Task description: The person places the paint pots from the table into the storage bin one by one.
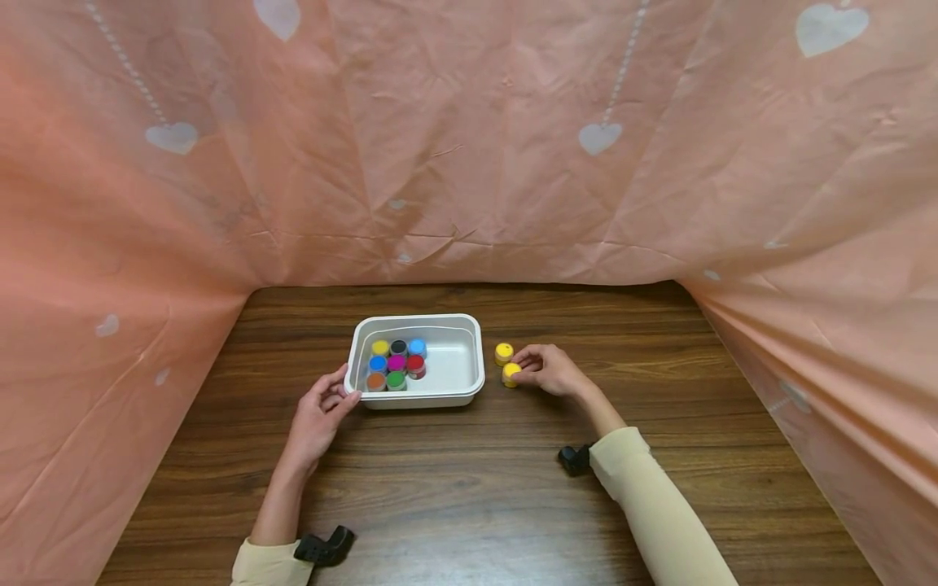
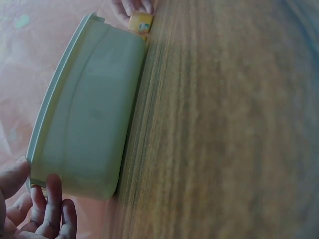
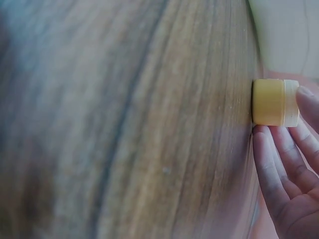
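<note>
A white plastic container [image 1: 450, 399] stands on the table, with several small paint jars grouped in its left part: yellow, black, blue, magenta, red, orange and green lids. My left hand [image 1: 318, 417] pinches the container's left front corner, thumb at the rim and fingers against the wall, as the left wrist view shows. To the right of the container, my right hand [image 1: 551, 370] holds a yellow paint jar [image 3: 269, 102] between thumb and fingers; the jar's base looks to be on the table. Just behind it stands a second yellow paint jar [image 1: 504, 352], apart from the container.
Dark wood-grain table [image 1: 454, 488] lies under everything. A pink cloth [image 1: 469, 163] with pale hearts hangs at the back and along both sides. Each wrist wears a black camera mount [image 1: 326, 546] near the sleeve.
</note>
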A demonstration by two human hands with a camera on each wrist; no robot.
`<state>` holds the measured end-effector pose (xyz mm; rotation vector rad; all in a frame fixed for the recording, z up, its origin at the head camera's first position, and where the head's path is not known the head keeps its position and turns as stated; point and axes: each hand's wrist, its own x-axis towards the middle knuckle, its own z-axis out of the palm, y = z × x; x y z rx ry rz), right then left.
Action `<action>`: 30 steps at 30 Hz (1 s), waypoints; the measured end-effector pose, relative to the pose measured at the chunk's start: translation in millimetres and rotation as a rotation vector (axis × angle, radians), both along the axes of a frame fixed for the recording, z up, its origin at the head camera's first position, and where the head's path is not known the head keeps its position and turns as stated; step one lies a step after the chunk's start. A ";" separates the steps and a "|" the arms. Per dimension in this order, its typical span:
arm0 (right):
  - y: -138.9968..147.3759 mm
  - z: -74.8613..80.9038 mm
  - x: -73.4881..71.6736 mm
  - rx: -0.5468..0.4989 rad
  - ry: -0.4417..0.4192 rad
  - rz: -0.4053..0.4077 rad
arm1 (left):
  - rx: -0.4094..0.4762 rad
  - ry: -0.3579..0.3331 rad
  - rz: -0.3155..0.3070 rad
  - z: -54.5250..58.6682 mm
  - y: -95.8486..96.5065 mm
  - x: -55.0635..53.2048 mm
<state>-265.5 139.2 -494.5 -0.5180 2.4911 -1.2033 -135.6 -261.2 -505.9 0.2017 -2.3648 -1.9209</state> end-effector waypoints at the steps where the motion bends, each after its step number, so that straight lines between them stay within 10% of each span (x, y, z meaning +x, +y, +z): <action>1: 0.1 0.2 0.0 0.000 -0.002 -0.002 | -0.001 0.001 0.001 -0.1 0.0 -0.1; 30: 3.8 18.5 3.0 -0.072 0.033 -0.046 | -0.006 -0.009 -0.011 1.4 -0.2 0.4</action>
